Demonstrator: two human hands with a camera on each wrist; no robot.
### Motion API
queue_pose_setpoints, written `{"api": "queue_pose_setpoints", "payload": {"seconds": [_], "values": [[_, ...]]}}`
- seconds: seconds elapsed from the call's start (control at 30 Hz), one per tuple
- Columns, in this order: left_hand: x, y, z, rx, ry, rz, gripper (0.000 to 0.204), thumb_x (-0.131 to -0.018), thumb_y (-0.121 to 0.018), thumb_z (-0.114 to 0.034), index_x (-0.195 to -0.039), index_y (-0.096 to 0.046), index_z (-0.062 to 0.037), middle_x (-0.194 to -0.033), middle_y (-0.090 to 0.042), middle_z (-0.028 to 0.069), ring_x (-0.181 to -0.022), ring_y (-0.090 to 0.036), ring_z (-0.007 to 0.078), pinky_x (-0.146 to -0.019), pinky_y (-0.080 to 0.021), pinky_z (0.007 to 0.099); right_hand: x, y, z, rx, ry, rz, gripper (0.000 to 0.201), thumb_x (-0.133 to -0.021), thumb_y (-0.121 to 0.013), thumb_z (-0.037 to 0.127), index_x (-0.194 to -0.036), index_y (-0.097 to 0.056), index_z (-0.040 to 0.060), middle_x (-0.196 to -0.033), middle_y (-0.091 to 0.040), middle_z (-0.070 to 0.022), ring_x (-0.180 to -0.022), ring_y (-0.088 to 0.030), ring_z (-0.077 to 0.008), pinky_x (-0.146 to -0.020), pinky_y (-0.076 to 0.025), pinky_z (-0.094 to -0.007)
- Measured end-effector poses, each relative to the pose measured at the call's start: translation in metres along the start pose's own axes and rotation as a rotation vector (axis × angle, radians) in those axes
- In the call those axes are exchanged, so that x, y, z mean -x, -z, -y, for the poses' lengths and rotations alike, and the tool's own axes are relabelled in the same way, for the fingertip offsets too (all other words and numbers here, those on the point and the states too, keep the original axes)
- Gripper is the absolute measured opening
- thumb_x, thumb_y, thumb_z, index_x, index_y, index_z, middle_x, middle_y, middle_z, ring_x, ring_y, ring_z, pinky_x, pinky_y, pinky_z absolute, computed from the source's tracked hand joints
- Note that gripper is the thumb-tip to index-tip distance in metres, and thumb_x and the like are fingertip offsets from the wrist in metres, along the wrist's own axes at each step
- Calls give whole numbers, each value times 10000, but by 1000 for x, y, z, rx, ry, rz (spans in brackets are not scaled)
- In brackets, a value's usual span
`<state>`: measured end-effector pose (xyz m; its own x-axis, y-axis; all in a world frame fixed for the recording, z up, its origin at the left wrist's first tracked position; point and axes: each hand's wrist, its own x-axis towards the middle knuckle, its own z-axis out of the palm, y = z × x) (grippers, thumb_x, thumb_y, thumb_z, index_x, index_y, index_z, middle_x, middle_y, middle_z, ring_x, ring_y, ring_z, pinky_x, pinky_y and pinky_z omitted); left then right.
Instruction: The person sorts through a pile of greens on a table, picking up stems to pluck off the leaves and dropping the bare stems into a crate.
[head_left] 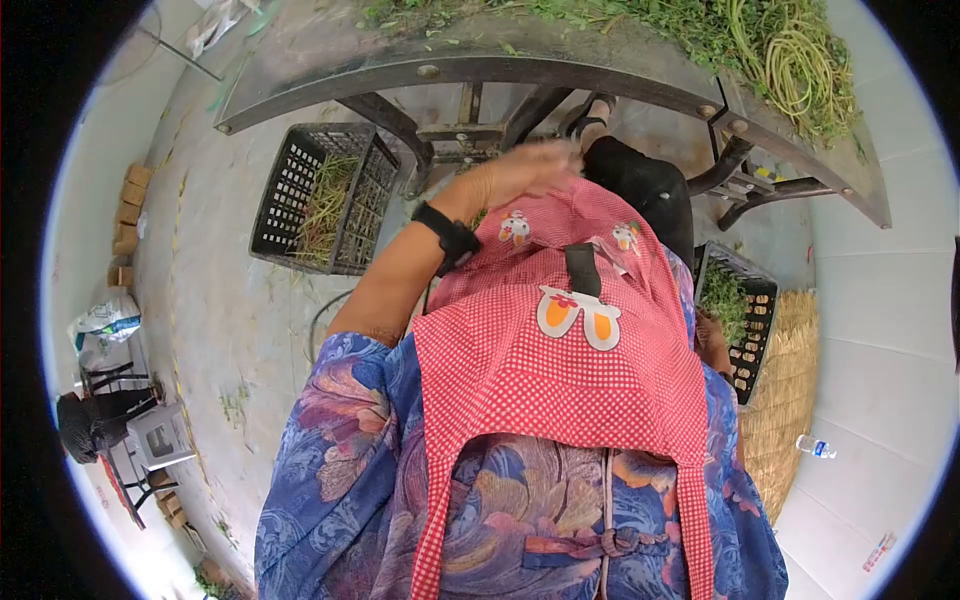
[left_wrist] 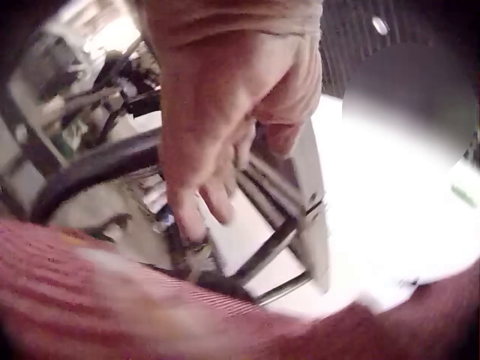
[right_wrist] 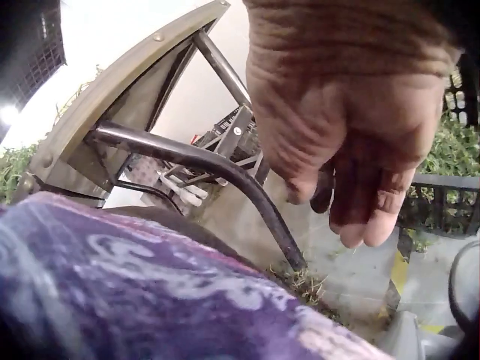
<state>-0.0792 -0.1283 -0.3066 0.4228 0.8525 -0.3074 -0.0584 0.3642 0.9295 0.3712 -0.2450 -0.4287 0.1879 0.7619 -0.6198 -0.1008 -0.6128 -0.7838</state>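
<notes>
My left hand (head_left: 535, 170), blurred, is over the upper edge of the red checked apron (head_left: 560, 390), below the table edge. In the left wrist view this hand (left_wrist: 225, 127) points downward with loose fingers and nothing in its grasp. On the right, my right arm (head_left: 712, 345) shows only in part beside a black crate (head_left: 745, 370) of leafy greens (head_left: 725, 300); the apron and sleeve hide the rest. The right wrist view has the right hand (right_wrist: 349, 135) hanging with relaxed fingers, close to the greens (right_wrist: 454, 146), holding nothing visible.
A metal-edged table (head_left: 560, 70) spans the front, with long green stems (head_left: 800, 70) heaped on its right. Another black crate (head_left: 300, 200) with stems stands on the floor at left. A woven straw mat (head_left: 785, 350) and a water bottle (head_left: 815, 447) are at right.
</notes>
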Motion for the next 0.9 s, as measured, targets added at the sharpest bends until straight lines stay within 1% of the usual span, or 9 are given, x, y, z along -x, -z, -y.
{"api": "queue_pose_setpoints", "payload": {"seconds": [0.1,0.17,0.23,0.3,0.4,0.57,0.6,0.73,0.9], "values": [[2,-2,-45,-119,-272,-66,479,-906,-509,-380,-1312,-455,-131,-1227,-549,52,-1110,-505,189,-949,-369,342,-7,-2,-1,-34,-33,-75,276,-862,-625,236,-1012,-594,7,-635,-550,39,-425,-406,-62,-386,-299,-236],[7,4,-49,-246,-291,-110,447,-903,-531,-348,-1246,-514,-63,-1149,-594,77,-1031,-548,168,-897,-411,318,-12,1,4,-56,19,-4,300,-863,-624,239,-1020,-594,-14,-648,-560,32,-436,-419,-66,-397,-316,-237],[20,9,-51,-730,-333,-149,355,-899,-547,-292,-1148,-590,-43,-1038,-643,79,-936,-585,143,-821,-453,306,-18,1,3,-34,44,-23,306,-864,-622,243,-1009,-597,-25,-664,-577,20,-444,-427,-71,-405,-325,-241],[44,-5,-72,-795,-491,-217,258,-877,-571,-226,-1016,-639,-20,-909,-665,103,-831,-622,177,-748,-475,309,-25,3,4,-22,47,10,303,-864,-622,243,-1008,-600,-22,-660,-577,15,-437,-426,-75,-396,-323,-247],[57,-7,-111,-1099,-1026,-569,164,-850,-582,-185,-891,-638,-36,-807,-633,115,-765,-603,284,-699,-477,319,-38,-14,19,-21,-26,-5,265,-863,-621,234,-1006,-606,12,-631,-555,16,-416,-421,-97,-385,-316,-256],[36,33,-140,-1245,-1008,-967,197,-866,-564,-240,-842,-630,-56,-731,-595,100,-699,-584,293,-630,-463,348,-83,-46,39,-130,17,107,174,-863,-600,242,-915,-603,75,-606,-506,42,-474,-443,-87,-387,-296,-256],[30,44,-142,-1298,-978,-1027,223,-873,-554,-269,-829,-626,-62,-708,-580,98,-682,-577,300,-603,-456,359,-48,-75,82,241,5,88,201,-865,-580,251,-932,-606,63,-634,-514,30,-486,-434,-90,-398,-289,-258],[5,71,-131,-1318,-942,-1127,298,-878,-527,-352,-801,-607,-75,-683,-564,99,-661,-576,305,-568,-446,380,-87,-99,98,220,88,267,204,-880,-552,186,-974,-608,14,-660,-519,12,-478,-406,-107,-421,-280,-279],[8,71,-133,-1370,-603,-1172,366,-857,-520,-432,-759,-562,-81,-688,-570,102,-653,-578,319,-550,-444,415,-82,-130,147,152,51,352,179,-887,-533,122,-993,-600,-5,-795,-616,-54,-587,-547,-160,-476,-408,-302]]}}
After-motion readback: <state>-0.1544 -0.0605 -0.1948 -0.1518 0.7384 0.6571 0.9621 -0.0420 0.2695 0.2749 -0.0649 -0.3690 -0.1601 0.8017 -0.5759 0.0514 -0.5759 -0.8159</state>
